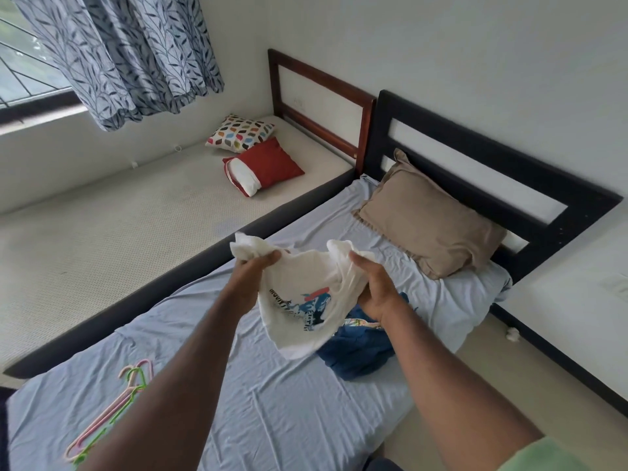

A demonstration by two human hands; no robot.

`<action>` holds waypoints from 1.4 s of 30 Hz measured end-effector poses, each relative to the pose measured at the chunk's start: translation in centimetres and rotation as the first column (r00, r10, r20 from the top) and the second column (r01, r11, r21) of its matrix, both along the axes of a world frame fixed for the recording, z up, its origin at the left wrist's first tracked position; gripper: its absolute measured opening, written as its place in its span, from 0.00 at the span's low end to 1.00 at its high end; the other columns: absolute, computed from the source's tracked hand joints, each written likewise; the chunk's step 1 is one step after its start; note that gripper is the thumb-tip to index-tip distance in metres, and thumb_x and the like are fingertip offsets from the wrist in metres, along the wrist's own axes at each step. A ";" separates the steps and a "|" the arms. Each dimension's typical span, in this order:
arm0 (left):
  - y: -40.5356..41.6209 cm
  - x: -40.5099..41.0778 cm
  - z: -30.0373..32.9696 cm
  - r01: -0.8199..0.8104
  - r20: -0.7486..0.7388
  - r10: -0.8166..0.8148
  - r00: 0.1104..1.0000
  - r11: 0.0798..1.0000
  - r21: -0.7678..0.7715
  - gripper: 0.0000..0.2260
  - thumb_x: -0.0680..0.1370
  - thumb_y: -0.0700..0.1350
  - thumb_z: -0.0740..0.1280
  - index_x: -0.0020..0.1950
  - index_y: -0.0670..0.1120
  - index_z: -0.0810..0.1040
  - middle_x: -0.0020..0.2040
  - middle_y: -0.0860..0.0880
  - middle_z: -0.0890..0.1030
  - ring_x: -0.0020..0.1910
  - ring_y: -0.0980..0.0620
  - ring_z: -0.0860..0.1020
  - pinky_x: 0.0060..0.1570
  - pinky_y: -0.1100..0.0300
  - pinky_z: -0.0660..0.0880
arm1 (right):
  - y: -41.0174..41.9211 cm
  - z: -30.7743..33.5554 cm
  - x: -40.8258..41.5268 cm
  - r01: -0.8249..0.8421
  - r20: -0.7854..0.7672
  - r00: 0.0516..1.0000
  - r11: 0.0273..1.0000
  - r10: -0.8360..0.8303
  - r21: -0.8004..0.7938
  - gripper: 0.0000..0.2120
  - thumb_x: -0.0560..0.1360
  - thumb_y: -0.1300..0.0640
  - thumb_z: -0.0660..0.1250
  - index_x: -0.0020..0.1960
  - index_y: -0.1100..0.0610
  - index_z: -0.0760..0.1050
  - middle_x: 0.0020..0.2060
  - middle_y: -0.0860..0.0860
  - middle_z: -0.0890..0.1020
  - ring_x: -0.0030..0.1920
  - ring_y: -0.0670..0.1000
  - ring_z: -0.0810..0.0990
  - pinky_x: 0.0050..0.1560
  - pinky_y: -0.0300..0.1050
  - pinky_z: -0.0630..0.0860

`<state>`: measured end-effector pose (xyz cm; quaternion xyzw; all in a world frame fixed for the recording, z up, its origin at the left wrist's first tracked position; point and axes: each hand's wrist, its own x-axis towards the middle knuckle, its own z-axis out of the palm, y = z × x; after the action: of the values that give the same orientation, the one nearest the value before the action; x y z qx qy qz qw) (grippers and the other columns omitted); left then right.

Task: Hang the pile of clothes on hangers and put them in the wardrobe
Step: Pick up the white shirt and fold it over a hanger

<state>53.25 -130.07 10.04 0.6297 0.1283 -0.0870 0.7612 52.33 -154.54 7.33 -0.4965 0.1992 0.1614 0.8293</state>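
A white T-shirt (299, 300) with a blue and red print hangs in the air above the bed. My left hand (253, 277) grips its upper left part and my right hand (373, 287) grips its upper right part, with bunched cloth sticking out above both. Under the shirt a small pile of clothes (356, 351), mostly dark blue, lies on the light blue sheet (272, 419). Pink and green plastic hangers (112, 413) lie on the sheet at the lower left, partly behind my left forearm. No wardrobe is in view.
A tan pillow (431, 222) lies against the black headboard (509, 171). A second bed to the left has a bare mattress (102, 232), a red cushion (265, 164) and a patterned cushion (241, 132). A window with a leaf-print curtain (119, 52) is at top left.
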 end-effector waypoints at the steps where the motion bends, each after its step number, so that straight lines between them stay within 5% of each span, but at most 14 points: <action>1: 0.5 0.2 0.1 0.022 0.014 -0.022 1.000 0.999 0.036 0.15 0.70 0.43 0.74 0.53 0.37 0.81 0.47 0.43 0.85 0.44 0.45 0.83 0.43 0.52 0.80 | -0.1 -0.1 0.3 -0.003 0.010 1.000 0.999 0.004 -0.051 0.22 0.67 0.57 0.76 0.59 0.62 0.80 0.43 0.60 0.84 0.43 0.61 0.82 0.39 0.52 0.81; 4: 2.3 1.0 0.6 -0.059 0.037 0.056 0.998 0.995 0.077 0.15 0.71 0.40 0.75 0.55 0.39 0.78 0.46 0.43 0.83 0.44 0.44 0.82 0.42 0.48 0.81 | -0.9 -0.1 1.3 0.140 0.035 0.990 0.985 -0.137 -0.099 0.23 0.64 0.70 0.72 0.59 0.65 0.79 0.44 0.61 0.83 0.45 0.63 0.82 0.43 0.55 0.80; 8: 4.6 1.5 0.1 -0.166 0.016 0.166 0.986 0.984 0.062 0.06 0.77 0.37 0.70 0.52 0.41 0.76 0.44 0.44 0.79 0.46 0.45 0.78 0.42 0.51 0.77 | -2.4 0.6 2.6 0.230 0.049 0.973 0.971 -0.227 -0.067 0.31 0.61 0.68 0.66 0.65 0.57 0.77 0.52 0.60 0.83 0.49 0.61 0.82 0.48 0.57 0.81; 11: 4.7 1.2 0.1 -0.053 -0.012 0.054 0.998 0.996 0.069 0.05 0.72 0.36 0.70 0.45 0.43 0.77 0.41 0.45 0.77 0.47 0.44 0.76 0.50 0.49 0.75 | -2.5 0.7 2.9 0.181 0.034 0.983 0.984 -0.180 -0.008 0.27 0.69 0.67 0.65 0.67 0.56 0.77 0.56 0.62 0.83 0.55 0.63 0.81 0.52 0.60 0.81; 15: 2.8 0.0 1.1 0.186 -0.175 -0.179 0.968 0.982 0.023 0.02 0.64 0.41 0.67 0.32 0.46 0.76 0.33 0.48 0.75 0.37 0.48 0.74 0.41 0.54 0.71 | -1.8 2.1 2.6 0.010 0.082 0.997 0.998 -0.015 0.062 0.25 0.73 0.53 0.72 0.68 0.58 0.77 0.55 0.61 0.83 0.54 0.62 0.81 0.53 0.59 0.80; 19: 1.7 -0.6 0.7 0.395 -0.318 -0.347 0.882 0.913 0.100 0.11 0.62 0.45 0.74 0.37 0.42 0.76 0.37 0.43 0.81 0.35 0.46 0.76 0.35 0.58 0.74 | -0.8 3.0 2.8 -0.120 0.175 0.972 0.974 0.155 -0.194 0.28 0.66 0.67 0.78 0.64 0.58 0.77 0.53 0.56 0.83 0.56 0.61 0.80 0.53 0.57 0.80; 23: -0.5 -1.7 -1.3 0.505 -0.383 -0.526 0.760 0.848 -0.162 0.22 0.76 0.58 0.68 0.60 0.43 0.74 0.58 0.36 0.81 0.40 0.43 0.79 0.38 0.54 0.79 | 0.1 5.3 1.9 -0.182 0.277 0.948 0.981 0.157 0.067 0.16 0.73 0.68 0.68 0.59 0.56 0.80 0.50 0.56 0.85 0.50 0.56 0.83 0.53 0.53 0.80; 28: -4.0 -2.5 -3.3 0.482 -0.337 -0.507 0.793 0.861 -0.159 0.41 0.66 0.70 0.71 0.73 0.52 0.68 0.67 0.36 0.76 0.61 0.37 0.79 0.51 0.42 0.79 | 1.8 6.9 2.0 -0.285 0.320 0.919 0.948 0.230 0.139 0.15 0.81 0.59 0.65 0.66 0.58 0.77 0.57 0.60 0.81 0.54 0.58 0.81 0.53 0.55 0.79; 33: -3.9 -1.1 -0.4 0.343 -0.093 -0.369 0.925 0.913 -0.220 0.31 0.59 0.63 0.75 0.58 0.50 0.77 0.52 0.47 0.81 0.49 0.50 0.78 0.48 0.51 0.71 | 1.0 7.9 2.4 -0.229 0.289 0.935 0.972 0.206 0.050 0.13 0.79 0.55 0.67 0.60 0.57 0.81 0.54 0.59 0.83 0.51 0.57 0.82 0.52 0.52 0.78; 36: -2.9 1.1 1.8 0.302 0.075 -0.294 0.953 0.900 -0.313 0.20 0.65 0.52 0.80 0.53 0.47 0.82 0.48 0.45 0.84 0.47 0.47 0.82 0.47 0.50 0.78 | -0.2 7.9 3.0 -0.146 0.252 0.955 0.988 0.154 -0.052 0.13 0.81 0.54 0.67 0.63 0.57 0.80 0.53 0.58 0.83 0.49 0.56 0.82 0.53 0.53 0.78; 38: -2.1 2.5 3.0 0.285 0.129 -0.264 0.956 0.939 -0.192 0.09 0.74 0.45 0.73 0.52 0.45 0.81 0.47 0.44 0.84 0.47 0.45 0.82 0.47 0.49 0.81 | -1.3 7.7 3.6 -0.014 0.213 0.976 0.990 0.044 -0.144 0.11 0.82 0.54 0.65 0.61 0.55 0.79 0.52 0.58 0.84 0.50 0.57 0.83 0.54 0.55 0.79; 42: -0.2 4.9 5.2 0.121 0.146 -0.115 0.983 0.992 -0.034 0.04 0.80 0.43 0.70 0.51 0.43 0.78 0.42 0.45 0.82 0.43 0.46 0.79 0.41 0.51 0.80 | -3.2 7.2 4.5 0.213 0.195 0.970 0.891 -0.144 -0.401 0.05 0.79 0.52 0.70 0.54 0.49 0.79 0.53 0.57 0.85 0.54 0.60 0.83 0.59 0.63 0.80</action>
<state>58.11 -130.30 15.24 0.6242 0.0337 -0.0893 0.7754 56.78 -157.74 14.51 -0.6537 0.2068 -0.0026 0.7279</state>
